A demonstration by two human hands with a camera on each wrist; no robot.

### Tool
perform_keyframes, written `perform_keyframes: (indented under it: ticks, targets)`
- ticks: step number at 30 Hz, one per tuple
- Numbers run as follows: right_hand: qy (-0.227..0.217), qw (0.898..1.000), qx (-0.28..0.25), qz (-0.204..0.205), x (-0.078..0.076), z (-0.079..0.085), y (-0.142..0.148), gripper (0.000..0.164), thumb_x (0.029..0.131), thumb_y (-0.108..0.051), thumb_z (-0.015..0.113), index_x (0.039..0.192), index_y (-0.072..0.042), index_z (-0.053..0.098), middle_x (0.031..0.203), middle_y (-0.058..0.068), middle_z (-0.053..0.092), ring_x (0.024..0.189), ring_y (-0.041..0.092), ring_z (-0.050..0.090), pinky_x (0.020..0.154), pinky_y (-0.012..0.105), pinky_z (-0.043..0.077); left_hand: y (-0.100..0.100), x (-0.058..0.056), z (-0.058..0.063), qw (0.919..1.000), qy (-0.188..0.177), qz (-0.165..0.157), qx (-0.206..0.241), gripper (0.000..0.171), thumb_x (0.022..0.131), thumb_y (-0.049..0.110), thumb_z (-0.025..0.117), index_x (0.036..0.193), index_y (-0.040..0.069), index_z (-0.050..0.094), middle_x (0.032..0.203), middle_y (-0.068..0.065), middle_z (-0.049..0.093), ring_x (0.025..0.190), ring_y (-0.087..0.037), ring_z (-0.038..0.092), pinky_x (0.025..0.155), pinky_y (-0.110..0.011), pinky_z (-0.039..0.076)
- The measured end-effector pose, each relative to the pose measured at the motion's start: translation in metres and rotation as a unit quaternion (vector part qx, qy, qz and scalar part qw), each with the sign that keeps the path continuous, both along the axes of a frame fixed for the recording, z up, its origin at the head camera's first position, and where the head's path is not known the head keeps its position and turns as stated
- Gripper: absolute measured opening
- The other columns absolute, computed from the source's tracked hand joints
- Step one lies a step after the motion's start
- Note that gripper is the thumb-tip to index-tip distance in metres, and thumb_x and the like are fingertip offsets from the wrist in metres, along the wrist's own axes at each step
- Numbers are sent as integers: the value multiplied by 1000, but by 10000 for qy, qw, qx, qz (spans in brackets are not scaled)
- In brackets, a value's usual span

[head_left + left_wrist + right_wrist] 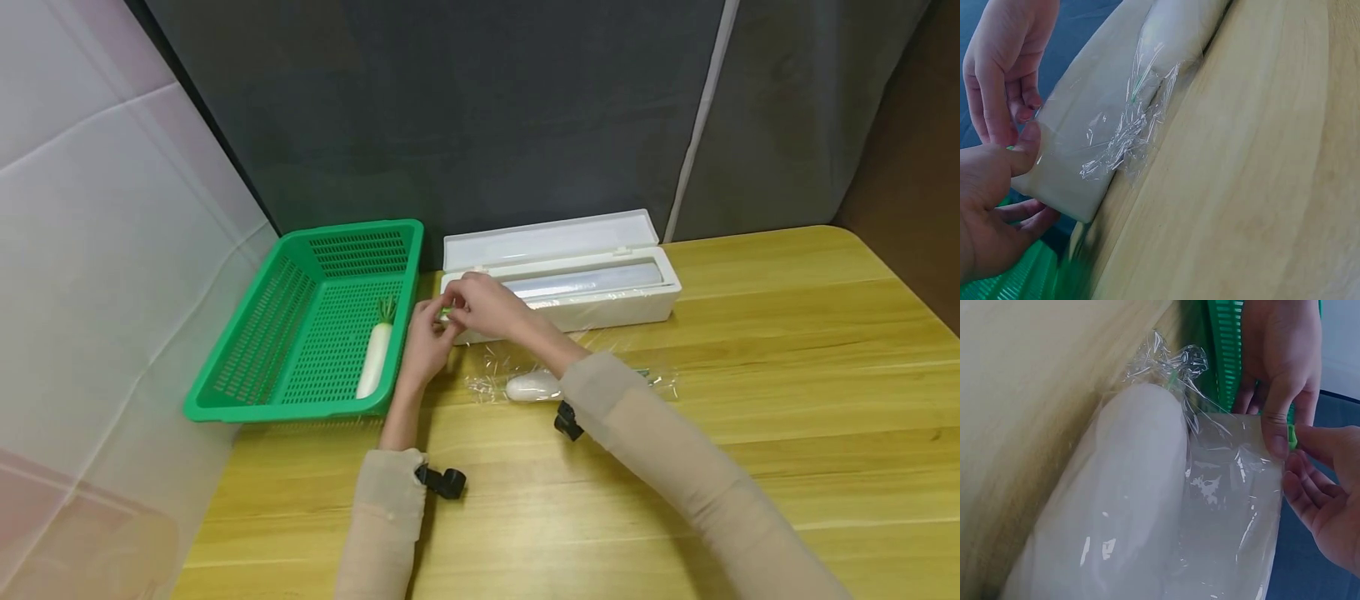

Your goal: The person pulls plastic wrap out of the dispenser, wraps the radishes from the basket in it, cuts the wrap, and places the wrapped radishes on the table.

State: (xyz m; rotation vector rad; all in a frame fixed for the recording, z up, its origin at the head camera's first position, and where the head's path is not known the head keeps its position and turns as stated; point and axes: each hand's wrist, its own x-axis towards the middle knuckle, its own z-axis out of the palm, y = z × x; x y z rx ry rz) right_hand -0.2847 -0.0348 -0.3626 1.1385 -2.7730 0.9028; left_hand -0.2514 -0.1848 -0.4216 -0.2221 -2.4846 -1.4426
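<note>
A white plastic-wrap dispenser (pixel 600 312) stands with its lid raised and a roll of film inside. My left hand (pixel 427 350) grips its left end, thumb (pixel 1027 145) on one side and fingers on the other. My right hand (pixel 487 307) is at the same end, its fingertips at a small green slide cutter (pixel 1292 436), pinching it. Clear film (pixel 1210 487) clings to the dispenser's front. In front of the dispenser a white radish (pixel 532 386) lies on the table inside clear film, crumpled at its end; my right forearm hides part of it.
A green perforated basket (pixel 300 410) stands to the left, close beside my left hand. Inside it, against the right wall, lies another white radish (pixel 373 360) with green stems. A dark curtain (pixel 450 108) hangs behind the wooden table (pixel 787 375).
</note>
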Motion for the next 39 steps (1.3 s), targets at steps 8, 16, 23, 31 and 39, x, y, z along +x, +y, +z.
perform_keyframes:
  ticks: [8, 16, 23, 31, 39]
  targets:
    - [53, 9994, 72, -340, 1, -3, -3, 20, 96, -18, 71, 109, -4, 74, 100, 7, 65, 90, 19, 59, 78, 29, 50, 0, -1, -3, 9997, -151, -42, 166, 50, 91, -3, 69, 139, -3, 56, 126, -29, 48, 94, -33, 58, 97, -48, 51]
    - [264, 9982, 244, -474, -1, -6, -8, 15, 98, -16, 69, 106, -6, 76, 99, 7, 69, 88, 18, 64, 75, 30, 53, -1, 0, -5, 9995, -108, -27, 302, 49, 91, -1, 72, 138, -2, 58, 115, -22, 50, 79, -20, 57, 83, -28, 50]
    - [377, 9981, 180, -461, -3, -8, -3, 13, 98, -16, 69, 99, -5, 76, 96, 6, 68, 83, 16, 63, 71, 27, 52, -2, 0, -4, 9998, -100, -50, 190, 47, 92, 6, 74, 137, 1, 60, 113, -19, 49, 59, -6, 41, 59, -19, 38]
    - [433, 9979, 301, -386, -4, -10, 1, 13, 99, -18, 67, 100, -6, 74, 98, 4, 65, 84, 17, 61, 73, 28, 51, 0, 2, -5, 9998, -122, 96, 79, 45, 92, 10, 74, 135, 2, 63, 109, -16, 48, 59, -8, 39, 58, -20, 36]
    - [531, 9963, 452, -494, -5, -9, 0, 12, 99, -15, 66, 101, -4, 71, 101, 6, 66, 91, 18, 63, 77, 29, 53, 2, -2, -5, 9996, -63, 231, -146, 41, 92, 12, 74, 132, 3, 64, 110, -19, 49, 74, -15, 42, 66, -25, 40]
